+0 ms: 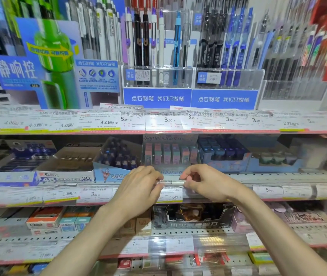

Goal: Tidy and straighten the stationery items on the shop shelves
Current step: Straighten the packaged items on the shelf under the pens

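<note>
1. Your left hand (138, 188) and right hand (206, 184) each pinch one end of a thin, pale, pen-like stick (171, 182) and hold it level between them. Gripping both ends looks meant to keep it straight while you check or line it up.
2. The stick hangs just in front of the clear plastic price strip (170, 195) on the middle shelf edge, directly under your fingertips. Whether it touches the strip, you cannot tell.
3. Just beyond your knuckles stands the pastel display box of small pink and teal items (168, 154), open-fronted so the stock faces the shopper.
4. To the left of your left hand sits the white cardboard 4B eraser box (65, 172), slightly askew. It probably needs squaring.
5. Well above both hands, the clear acrylic pen racks with blue fronts (190, 96) hold the pens upright.
</note>
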Motion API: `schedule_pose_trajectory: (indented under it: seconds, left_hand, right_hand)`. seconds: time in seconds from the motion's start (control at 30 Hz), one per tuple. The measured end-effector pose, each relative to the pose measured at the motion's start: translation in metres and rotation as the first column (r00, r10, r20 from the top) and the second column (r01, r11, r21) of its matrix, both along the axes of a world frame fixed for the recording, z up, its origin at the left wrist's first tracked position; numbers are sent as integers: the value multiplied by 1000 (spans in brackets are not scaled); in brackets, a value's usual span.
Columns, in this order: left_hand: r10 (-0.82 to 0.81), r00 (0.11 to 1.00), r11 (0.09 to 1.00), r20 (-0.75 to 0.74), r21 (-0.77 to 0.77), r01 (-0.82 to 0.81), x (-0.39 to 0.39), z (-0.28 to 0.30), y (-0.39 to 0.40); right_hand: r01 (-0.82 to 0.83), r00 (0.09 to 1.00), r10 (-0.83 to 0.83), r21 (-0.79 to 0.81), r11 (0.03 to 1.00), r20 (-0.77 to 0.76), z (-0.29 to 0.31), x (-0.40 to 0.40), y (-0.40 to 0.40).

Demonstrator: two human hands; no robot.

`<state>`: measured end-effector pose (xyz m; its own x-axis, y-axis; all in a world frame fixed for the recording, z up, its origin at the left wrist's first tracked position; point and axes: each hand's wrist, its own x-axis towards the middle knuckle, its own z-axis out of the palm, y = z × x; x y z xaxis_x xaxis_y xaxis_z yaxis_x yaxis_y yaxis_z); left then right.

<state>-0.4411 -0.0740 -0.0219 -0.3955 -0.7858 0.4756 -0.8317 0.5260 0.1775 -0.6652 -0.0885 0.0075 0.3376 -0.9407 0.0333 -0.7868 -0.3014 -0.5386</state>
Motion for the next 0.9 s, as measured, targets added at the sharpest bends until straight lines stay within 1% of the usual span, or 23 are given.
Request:
schedule_pose_trajectory:
  seconds: [0.2, 0.27, 0.37, 0.5, 0.67, 0.77, 0.9]
  left_hand:
    - [-3, 1000, 999, -12, 41, 3, 2, 2, -1]
    - [-3, 1000, 999, -20, 44, 4, 2, 4, -1]
    - [-10, 999, 999, -44, 51, 12, 2, 6, -1]
    - [5, 992, 997, -126, 81, 5, 4, 6, -3]
    - [17, 971, 992, -238, 123, 13, 7, 5, -7]
    - [-29, 948, 991, -316, 116, 69, 10, 7, -2]
    - [-108, 910, 986, -400, 76, 150, 16, 10, 11]
  right_hand:
    - [-3, 1000, 3, 15, 1000, -6, 3, 1, -1]
    - [-3, 1000, 3, 15, 1000, 15, 2, 1, -2]
    - [-10, 996, 9, 20, 1000, 86, 3, 2, -1]
    - [8, 984, -5, -18, 1000, 177, 7, 3, 4]
    - [54, 971, -27, -109, 993, 238, 11, 6, 9]
    - [58, 962, -26, -109, 992, 270, 12, 5, 18]
    - [37, 966, -3, -124, 992, 260, 13, 6, 31]
